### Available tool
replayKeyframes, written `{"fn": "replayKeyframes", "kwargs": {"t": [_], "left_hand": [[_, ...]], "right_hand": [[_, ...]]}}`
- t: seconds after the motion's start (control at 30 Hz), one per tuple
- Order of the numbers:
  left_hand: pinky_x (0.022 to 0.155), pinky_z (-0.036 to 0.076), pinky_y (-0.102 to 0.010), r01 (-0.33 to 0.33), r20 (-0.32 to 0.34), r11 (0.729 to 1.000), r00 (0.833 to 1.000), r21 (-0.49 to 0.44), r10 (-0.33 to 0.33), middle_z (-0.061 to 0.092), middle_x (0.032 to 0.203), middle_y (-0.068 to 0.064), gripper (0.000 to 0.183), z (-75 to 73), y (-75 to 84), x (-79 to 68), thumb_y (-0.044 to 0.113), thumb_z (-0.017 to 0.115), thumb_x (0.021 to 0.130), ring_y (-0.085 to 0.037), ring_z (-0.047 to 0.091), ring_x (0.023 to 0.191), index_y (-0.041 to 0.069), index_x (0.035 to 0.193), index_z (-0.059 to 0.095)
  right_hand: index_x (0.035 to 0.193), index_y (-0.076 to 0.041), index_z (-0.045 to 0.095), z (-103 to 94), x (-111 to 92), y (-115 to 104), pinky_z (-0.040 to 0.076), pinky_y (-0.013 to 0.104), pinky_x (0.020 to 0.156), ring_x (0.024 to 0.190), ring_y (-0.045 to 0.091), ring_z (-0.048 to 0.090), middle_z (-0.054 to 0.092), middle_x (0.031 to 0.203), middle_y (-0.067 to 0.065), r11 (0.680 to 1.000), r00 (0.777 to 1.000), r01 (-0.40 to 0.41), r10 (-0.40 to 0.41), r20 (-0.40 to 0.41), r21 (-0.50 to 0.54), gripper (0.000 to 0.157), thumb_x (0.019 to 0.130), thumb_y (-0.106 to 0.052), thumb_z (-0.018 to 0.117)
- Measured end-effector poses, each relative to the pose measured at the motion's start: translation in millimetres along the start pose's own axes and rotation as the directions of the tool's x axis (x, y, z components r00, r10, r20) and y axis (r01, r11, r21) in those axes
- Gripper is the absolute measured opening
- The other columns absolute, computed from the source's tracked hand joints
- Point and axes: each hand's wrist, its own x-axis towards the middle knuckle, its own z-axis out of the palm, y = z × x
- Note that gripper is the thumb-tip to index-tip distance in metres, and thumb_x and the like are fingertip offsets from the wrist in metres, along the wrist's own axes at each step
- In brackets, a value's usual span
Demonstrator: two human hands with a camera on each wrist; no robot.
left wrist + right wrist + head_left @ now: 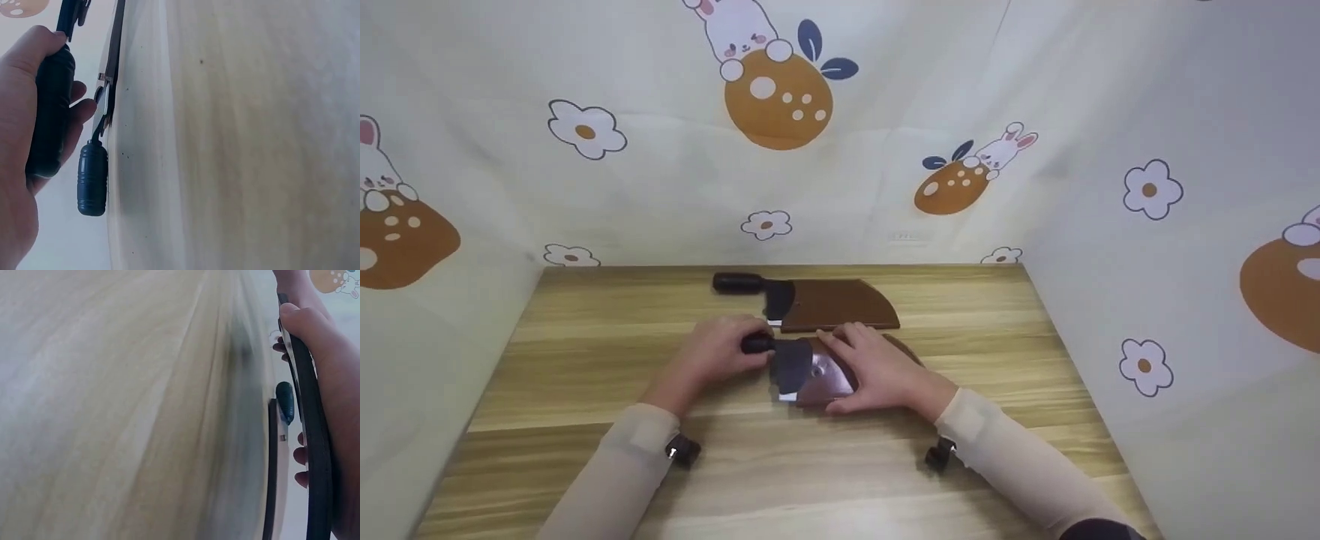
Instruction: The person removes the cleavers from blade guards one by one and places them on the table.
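Observation:
My left hand [718, 349] wraps round the black handle [52, 112] of a cleaver whose blade is in a brown leather sheath [829, 379]. With thumb and fingers on opposite sides, my right hand [883, 367] grips that sheath; its dark edge [315, 439] runs along the palm in the right wrist view. The cleaver is held off the table, and a strip of bright blade [787, 397] shows at the sheath's mouth. Just beyond lies a second sheathed cleaver [840, 304], its black handle [737, 283] pointing left.
The wood-grain table [885, 472] has pale fabric walls [660, 187] with rabbit and flower prints at its back and both sides. A small black device [684, 451] is strapped to the left wrist and another [940, 454] to the right.

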Motion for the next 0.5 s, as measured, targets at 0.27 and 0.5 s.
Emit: {"fn": "replayKeyframes", "kwargs": {"t": [0.27,0.5], "left_hand": [[0.067,0.060,-0.044,-0.123,-0.103,0.979,0.985,0.164,0.141,0.076,0.099,-0.002,0.035,-2.0,2.4,2.7,0.044,0.080,0.095,-0.022,0.066,0.076,0.018,0.118,0.073],[0.059,0.057,-0.038,-0.180,-0.170,0.970,0.963,0.166,0.208,0.076,0.091,-0.002,0.032,-2.4,0.7,4.3,0.040,0.083,0.091,-0.018,0.064,0.067,0.016,0.111,0.073]], "right_hand": [[0.174,-0.015,0.035,-12.9,0.0,-2.5,0.047,0.045,0.113,0.127,0.025,0.051,0.054,0.145,0.008,1.000,1.000,-0.017,0.017,0.000,-0.019,0.126,0.078,-0.085,0.079],[0.173,-0.014,0.038,-17.9,0.7,-1.2,0.048,0.045,0.110,0.127,0.026,0.052,0.056,0.143,0.009,0.998,1.000,0.013,-0.014,-0.019,-0.061,0.126,0.077,-0.085,0.079]]}}
